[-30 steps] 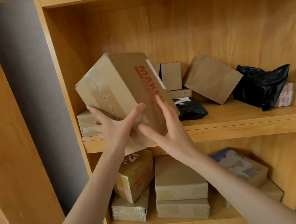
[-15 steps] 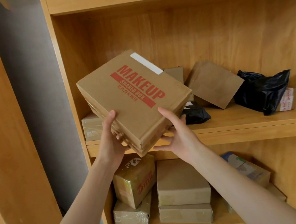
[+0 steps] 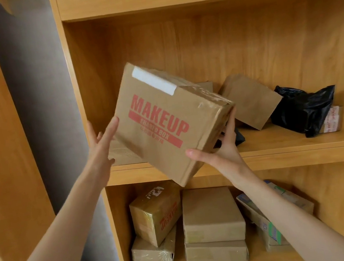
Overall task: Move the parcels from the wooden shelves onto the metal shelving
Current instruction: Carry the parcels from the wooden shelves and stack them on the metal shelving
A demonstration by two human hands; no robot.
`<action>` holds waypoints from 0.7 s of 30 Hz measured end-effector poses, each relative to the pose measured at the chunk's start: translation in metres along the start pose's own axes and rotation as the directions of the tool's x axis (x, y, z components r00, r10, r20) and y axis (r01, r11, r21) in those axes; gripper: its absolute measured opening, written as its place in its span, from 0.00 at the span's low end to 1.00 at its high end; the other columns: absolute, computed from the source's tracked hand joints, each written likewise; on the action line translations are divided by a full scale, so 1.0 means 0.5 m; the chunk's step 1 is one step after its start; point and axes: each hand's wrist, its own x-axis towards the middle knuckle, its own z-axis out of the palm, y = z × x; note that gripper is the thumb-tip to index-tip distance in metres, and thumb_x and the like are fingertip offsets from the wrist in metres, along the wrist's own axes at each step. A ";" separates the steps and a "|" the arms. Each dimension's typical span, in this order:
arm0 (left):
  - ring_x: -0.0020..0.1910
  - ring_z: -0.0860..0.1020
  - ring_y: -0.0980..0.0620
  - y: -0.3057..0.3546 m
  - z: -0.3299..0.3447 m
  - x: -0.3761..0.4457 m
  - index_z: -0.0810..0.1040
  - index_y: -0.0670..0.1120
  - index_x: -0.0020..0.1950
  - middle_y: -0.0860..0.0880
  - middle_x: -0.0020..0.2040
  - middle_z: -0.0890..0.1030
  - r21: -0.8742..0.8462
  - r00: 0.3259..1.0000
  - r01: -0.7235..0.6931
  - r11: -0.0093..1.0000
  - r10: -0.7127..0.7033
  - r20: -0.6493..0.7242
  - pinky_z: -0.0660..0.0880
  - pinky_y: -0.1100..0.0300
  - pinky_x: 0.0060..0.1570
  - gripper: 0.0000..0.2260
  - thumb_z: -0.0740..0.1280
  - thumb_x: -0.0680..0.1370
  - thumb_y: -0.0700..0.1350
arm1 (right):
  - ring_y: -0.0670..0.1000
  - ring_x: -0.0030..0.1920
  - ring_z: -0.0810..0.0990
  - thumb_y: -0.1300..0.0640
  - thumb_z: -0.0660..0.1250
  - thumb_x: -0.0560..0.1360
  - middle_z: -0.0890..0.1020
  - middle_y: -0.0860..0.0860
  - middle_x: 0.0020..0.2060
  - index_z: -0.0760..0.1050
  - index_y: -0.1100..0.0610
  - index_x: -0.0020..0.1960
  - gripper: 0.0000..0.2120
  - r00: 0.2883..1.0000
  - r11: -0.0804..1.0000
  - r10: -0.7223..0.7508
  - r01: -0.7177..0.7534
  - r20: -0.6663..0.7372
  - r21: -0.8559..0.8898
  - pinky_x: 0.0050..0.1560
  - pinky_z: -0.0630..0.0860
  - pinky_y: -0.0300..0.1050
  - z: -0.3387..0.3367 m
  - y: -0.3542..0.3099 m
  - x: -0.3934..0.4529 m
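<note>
One box [image 3: 165,122], tilted, held in air before the upper shelf [image 3: 280,147]. Right hand [image 3: 221,152] grasps its lower right corner; left hand [image 3: 102,145], fingers straight, presses its left edge. Lower shelf: five or so parcels [image 3: 210,211].

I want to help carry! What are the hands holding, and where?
The MAKEUP box: right hand grips its lower right corner, left hand presses its left edge.

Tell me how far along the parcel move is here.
Early. Nothing shows as moved; no metal shelving is in view. In hand: the makeup box, tilted, gripped by the right hand, left hand open against it. Left: black bag, brown envelope, stacked boxes below.
</note>
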 end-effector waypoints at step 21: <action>0.58 0.76 0.54 -0.039 0.011 -0.016 0.66 0.54 0.69 0.51 0.60 0.77 -0.152 0.984 -0.095 0.984 0.116 0.134 0.76 0.54 0.49 0.30 0.69 0.67 0.53 | 0.43 0.61 0.76 0.48 0.75 0.68 0.76 0.39 0.62 0.51 0.35 0.74 0.44 0.991 0.987 0.084 -0.097 0.105 0.127 0.66 0.70 0.56 -0.012 -0.054 0.032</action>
